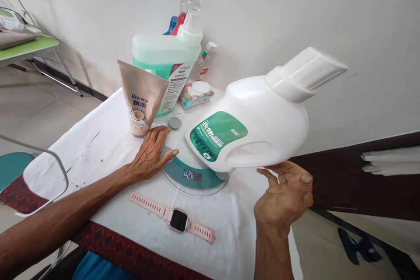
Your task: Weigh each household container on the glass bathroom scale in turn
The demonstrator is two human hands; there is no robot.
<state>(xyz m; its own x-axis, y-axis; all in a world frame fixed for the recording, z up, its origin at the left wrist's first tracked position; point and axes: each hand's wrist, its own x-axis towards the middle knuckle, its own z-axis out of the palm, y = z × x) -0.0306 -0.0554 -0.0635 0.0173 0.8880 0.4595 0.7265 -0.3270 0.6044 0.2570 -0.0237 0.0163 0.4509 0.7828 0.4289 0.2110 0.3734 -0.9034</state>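
Note:
A big white laundry liquid bottle [252, 96] with a green label and white cap leans to the right, the lower edge of its base over the round glass scale [177, 179]. My right hand [284, 194] is under the bottle's right side, supporting it; some of its fingers are hidden behind the bottle. The scale's display is lit, but its digits are hard to read. My left hand [151, 151] lies at the scale's left edge, fingers stretched out and thumb apart, holding nothing. Just behind it stands a beige Rejoice tube [141, 98], cap down.
A pump bottle of green liquid [154, 54] stands behind the scale, with a wipes pack [197, 94] and a small clear bottle [205, 63] near the wall. A pink smartwatch [179, 220] lies in front on the white tablecloth [108, 148]. A bent white rod [62, 162] crosses the left side.

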